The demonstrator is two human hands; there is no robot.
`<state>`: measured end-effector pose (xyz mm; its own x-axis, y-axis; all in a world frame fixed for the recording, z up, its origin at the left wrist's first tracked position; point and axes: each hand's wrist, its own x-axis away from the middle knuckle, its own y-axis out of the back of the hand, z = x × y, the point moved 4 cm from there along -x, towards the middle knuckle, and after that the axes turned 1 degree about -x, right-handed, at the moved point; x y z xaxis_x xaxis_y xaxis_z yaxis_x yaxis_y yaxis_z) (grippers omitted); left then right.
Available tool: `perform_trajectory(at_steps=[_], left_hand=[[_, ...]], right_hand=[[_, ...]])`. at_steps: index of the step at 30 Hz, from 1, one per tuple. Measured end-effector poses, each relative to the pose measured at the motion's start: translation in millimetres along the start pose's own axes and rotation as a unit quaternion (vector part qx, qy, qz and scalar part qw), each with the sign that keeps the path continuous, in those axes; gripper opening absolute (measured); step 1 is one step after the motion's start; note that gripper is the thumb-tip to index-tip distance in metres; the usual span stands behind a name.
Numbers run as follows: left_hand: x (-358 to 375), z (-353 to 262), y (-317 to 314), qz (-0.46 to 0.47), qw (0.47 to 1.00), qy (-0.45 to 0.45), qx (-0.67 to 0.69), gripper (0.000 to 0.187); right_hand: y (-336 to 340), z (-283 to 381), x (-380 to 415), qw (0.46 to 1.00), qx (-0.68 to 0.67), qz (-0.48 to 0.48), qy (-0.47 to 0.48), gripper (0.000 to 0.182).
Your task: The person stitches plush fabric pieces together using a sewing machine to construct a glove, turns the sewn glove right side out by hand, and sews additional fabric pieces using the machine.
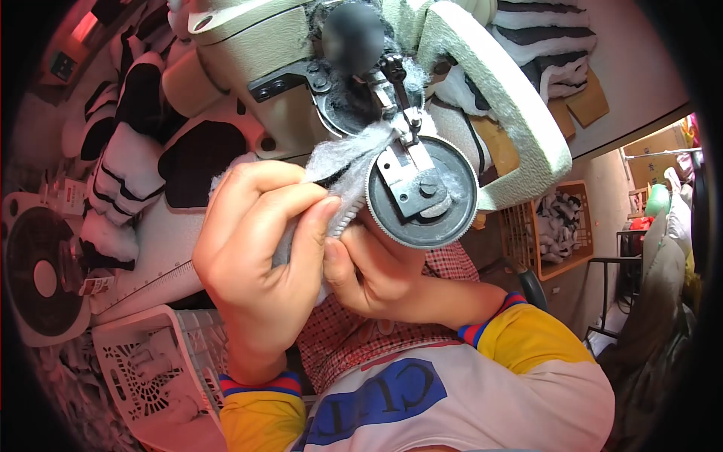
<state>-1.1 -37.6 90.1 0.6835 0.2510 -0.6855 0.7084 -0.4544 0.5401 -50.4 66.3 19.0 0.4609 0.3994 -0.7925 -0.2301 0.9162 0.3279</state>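
Note:
A fur sewing machine with a toothed round feed disc [467, 188] stands in front of me. Grey-white plush fabric [343, 162] runs from the needle area down into my hands, beside the disc's left edge. Thumb and fingers of my left hand [260, 233] pinch the fabric edge. Just right of it and lower, my right hand [376, 267] is closed on the fabric under the disc; its fingertips are partly hidden. A ribbed, toothed-looking edge shows between the hands. Loose fluff clings around the machine's needle parts [403, 90].
Black and white plush pieces [124, 169] are piled on the left and more striped ones [542, 38] at the back right. A white plastic basket [158, 377] is at lower left. An orange crate [584, 226] holding scraps stands on the floor at right. A ruler marking [151, 282] edges the table.

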Motion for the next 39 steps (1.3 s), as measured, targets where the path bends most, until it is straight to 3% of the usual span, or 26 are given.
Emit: perform_trajectory(at_steps=[7, 8, 11, 18, 21, 30, 31, 33, 34, 35, 36, 38, 39], left_hand=[[-8.3, 10.8, 13.2, -0.013, 0.998, -0.041, 0.055, 0.013], [-10.7, 12.5, 13.5, -0.01, 0.996, -0.056, 0.062, 0.014], [-13.8, 12.4, 13.9, -0.005, 0.996, -0.069, 0.063, 0.014], [-17.6, 5.1, 3.5, 0.0, 0.996, -0.046, 0.075, 0.012], [-22.5, 3.3, -5.2, -0.008, 0.994, -0.079, 0.071, 0.012], [-23.5, -8.0, -6.1, 0.005, 0.995, -0.101, 0.011, 0.015], [-21.2, -9.6, -3.6, 0.044, 0.995, -0.082, -0.027, 0.017], [-15.8, -7.8, 1.9, 0.079, 0.993, -0.062, -0.067, 0.021], [-11.1, -4.0, 5.2, 0.066, 0.992, -0.056, -0.093, 0.026], [-6.4, 0.4, 8.1, 0.052, 0.99, -0.05, -0.118, 0.03], [-2.1, 5.1, 11.0, 0.04, 0.993, -0.034, -0.109, 0.029], [2.6, 11.4, 14.0, 0.03, 0.997, -0.022, -0.072, 0.027], [3.9, 13.2, 16.4, 0.022, 0.999, -0.015, -0.035, 0.026]], right_hand=[[1.8, 15.3, -12.7, 0.999, -0.038, 0.022, 0.003, 0.027], [-0.8, 13.1, -10.6, 0.999, -0.034, 0.017, 0.01, 0.039], [0.3, 14.4, -13.8, 0.999, -0.039, 0.034, -0.007, 0.032], [6.8, 0.7, -12.1, 0.996, -0.054, 0.07, -0.002, 0.049], [6.8, -4.6, -7.1, 0.996, -0.072, -0.006, -0.045, 0.038], [13.9, -13.2, 13.7, 0.987, -0.096, -0.036, -0.125, 0.03], [10.3, -13.3, 20.3, 0.987, -0.096, -0.036, -0.124, 0.03], [16.9, -17.3, 38.5, 0.928, -0.117, -0.323, -0.145, 0.026], [19.6, -17.1, 32.6, 0.899, -0.125, -0.414, -0.071, 0.022], [28.6, -15.0, 30.0, 0.9, -0.128, -0.41, -0.069, 0.022], [41.9, -5.0, 25.0, 0.951, 0.013, -0.307, 0.021, 0.023], [67.9, 22.0, 0.3, 0.943, 0.277, -0.037, 0.183, 0.031], [54.0, 26.3, -9.2, 0.946, 0.229, -0.149, 0.172, 0.024]])
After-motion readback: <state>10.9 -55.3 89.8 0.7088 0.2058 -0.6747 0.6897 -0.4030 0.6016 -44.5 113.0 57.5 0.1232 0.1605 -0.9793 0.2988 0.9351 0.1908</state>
